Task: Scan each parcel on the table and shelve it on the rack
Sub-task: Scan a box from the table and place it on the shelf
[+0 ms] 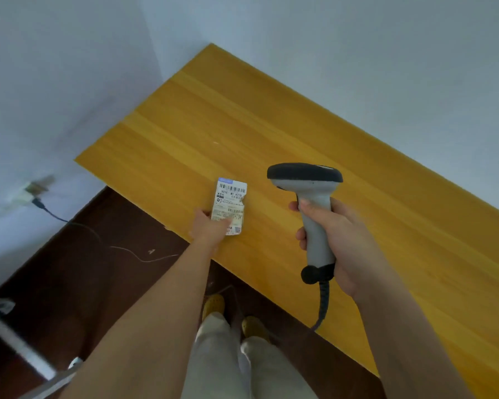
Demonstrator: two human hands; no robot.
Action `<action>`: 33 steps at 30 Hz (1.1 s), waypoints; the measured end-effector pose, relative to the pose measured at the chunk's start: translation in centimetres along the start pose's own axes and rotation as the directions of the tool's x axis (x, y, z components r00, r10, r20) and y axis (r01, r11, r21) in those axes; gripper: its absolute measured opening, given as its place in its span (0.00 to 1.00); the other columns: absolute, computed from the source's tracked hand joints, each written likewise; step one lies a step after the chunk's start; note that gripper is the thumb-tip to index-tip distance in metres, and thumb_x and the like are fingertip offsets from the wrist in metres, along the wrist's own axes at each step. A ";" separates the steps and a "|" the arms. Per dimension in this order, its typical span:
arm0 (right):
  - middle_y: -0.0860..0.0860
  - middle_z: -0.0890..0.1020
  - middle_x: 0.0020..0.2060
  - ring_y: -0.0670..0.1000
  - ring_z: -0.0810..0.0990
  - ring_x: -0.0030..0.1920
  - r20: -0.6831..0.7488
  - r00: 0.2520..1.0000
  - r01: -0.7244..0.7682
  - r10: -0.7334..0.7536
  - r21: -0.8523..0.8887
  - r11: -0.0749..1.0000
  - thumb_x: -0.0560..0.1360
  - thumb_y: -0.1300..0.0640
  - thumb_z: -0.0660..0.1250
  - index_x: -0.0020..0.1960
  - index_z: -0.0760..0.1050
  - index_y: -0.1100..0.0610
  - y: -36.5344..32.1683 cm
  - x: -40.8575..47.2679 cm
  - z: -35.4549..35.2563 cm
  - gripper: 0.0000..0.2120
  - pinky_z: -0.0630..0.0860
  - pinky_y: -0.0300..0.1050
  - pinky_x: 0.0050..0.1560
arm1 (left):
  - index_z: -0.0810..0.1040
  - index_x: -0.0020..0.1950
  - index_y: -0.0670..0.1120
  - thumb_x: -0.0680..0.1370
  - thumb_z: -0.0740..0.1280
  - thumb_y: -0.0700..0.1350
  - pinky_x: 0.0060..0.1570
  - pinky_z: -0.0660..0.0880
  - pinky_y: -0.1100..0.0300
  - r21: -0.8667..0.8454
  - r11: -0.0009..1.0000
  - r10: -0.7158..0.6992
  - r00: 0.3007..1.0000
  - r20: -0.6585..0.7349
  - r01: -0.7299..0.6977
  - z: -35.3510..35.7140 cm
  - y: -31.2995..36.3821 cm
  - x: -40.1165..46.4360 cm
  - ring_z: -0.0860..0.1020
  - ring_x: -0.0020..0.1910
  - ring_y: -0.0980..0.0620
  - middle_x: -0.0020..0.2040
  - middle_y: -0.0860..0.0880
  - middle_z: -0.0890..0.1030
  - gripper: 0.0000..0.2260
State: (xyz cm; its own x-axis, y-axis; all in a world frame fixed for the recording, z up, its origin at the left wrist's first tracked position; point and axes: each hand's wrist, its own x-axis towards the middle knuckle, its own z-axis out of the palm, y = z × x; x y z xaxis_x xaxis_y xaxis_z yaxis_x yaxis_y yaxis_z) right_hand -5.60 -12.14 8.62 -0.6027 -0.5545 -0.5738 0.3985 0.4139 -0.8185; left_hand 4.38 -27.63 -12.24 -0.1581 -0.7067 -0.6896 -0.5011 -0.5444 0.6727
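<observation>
Setting: a plain indoor room used as a small parcel-handling station, seemingly makeshift. Evidence, placed relative to the worktop [271,133]: yellow wood-grain laminate surface set into a corner of bare pale walls [69,67]; dark brown floor [78,277] below its near edge; wall socket [29,191] with a plugged-in black cable to its left; corded handheld barcode scanner [314,203] above it; small parcel with printed shipping label [229,205] at its near edge.

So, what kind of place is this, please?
Probably a small parcel-handling room, perhaps improvised. The right hand grips a corded barcode scanner, the left hand holds a labelled parcel over a bare wooden table against plain walls.
</observation>
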 end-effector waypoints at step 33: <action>0.56 0.84 0.37 0.44 0.75 0.28 0.968 0.175 0.468 0.179 -0.242 0.850 0.70 0.56 0.76 0.55 0.78 0.54 29.4 -59.7 34.0 0.15 0.74 0.45 0.37 | 0.78 0.61 0.49 0.75 0.70 0.44 0.46 0.76 0.60 -0.649 0.107 -0.321 0.592 -0.739 -0.753 -52.7 -52.2 -63.9 0.82 0.44 0.53 0.52 0.49 0.83 0.14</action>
State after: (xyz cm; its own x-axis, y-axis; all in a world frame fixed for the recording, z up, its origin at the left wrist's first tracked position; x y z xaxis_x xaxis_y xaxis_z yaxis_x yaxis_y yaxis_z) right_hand 65.61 8.60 17.91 0.6348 -0.7222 -0.2746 -0.1102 0.2672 -0.9573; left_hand 85.49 22.14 10.80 0.6965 -0.5774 -0.4260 0.6177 0.1803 0.7655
